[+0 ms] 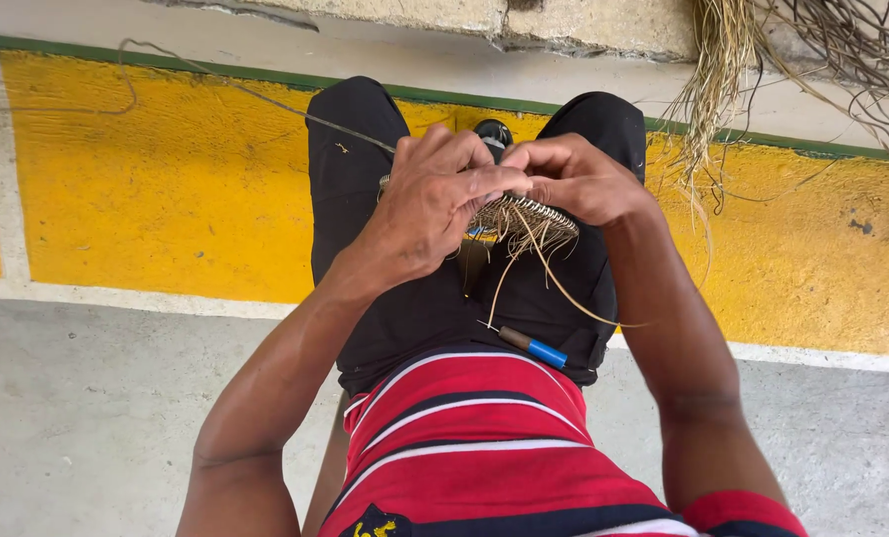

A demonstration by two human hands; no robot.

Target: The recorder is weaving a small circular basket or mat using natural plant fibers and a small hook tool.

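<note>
A small coiled woven piece [524, 219] of straw-coloured fibre rests over my lap, held between both hands. My left hand [434, 199] grips its left side, fingers curled over the top edge. My right hand [574, 179] pinches the rim from the right, fingertips meeting the left hand's. Loose fibre strands [554, 278] hang down from the piece across my black shorts. A thin strand [265, 99] runs from the work off to the upper left. A small tool with a blue and brown handle [532, 347] lies on my lap below the piece.
I sit on a grey concrete floor [86, 418] with a yellow painted band [166, 189] bordered by white lines. A bundle of dry fibres [723, 80] lies at the upper right by a concrete kerb. My shirt is red with dark and white stripes.
</note>
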